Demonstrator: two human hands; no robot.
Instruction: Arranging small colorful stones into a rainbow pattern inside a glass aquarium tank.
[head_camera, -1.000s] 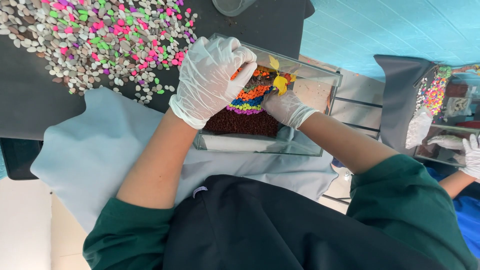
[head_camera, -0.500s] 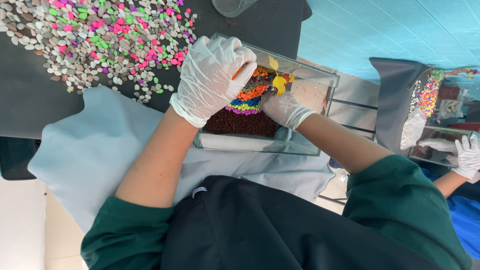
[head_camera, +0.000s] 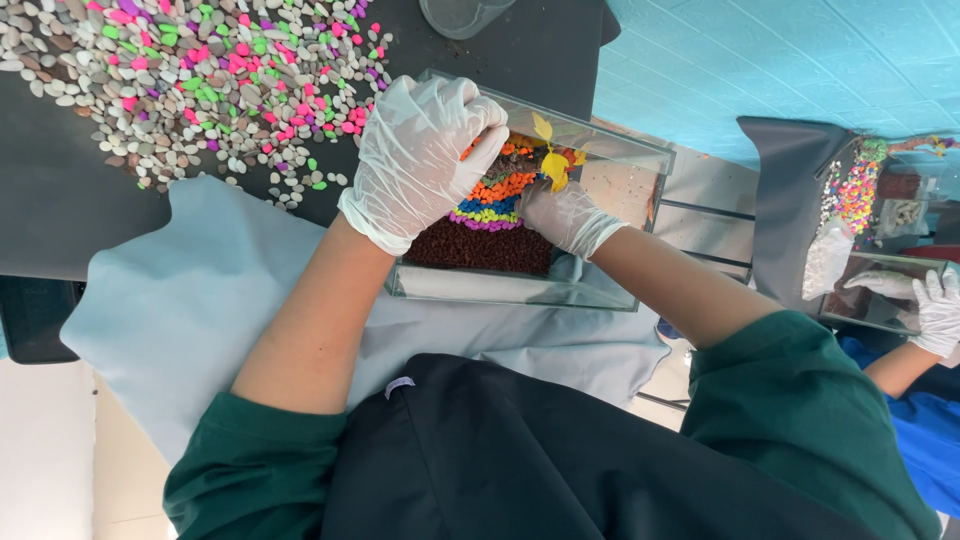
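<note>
Bright, even indoor light, soft faint shadows, sharp focus throughout, slight stretching toward the edges.

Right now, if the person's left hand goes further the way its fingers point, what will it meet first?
Probably the yellow plastic plant in the glass tank: the left hand points its fingers toward it, over the coloured gravel. Depth is unclear.

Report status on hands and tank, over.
Left hand inside glass tank, fingers curled over gravel bands. Right hand at yellow plant. Nothing blocking.
</note>
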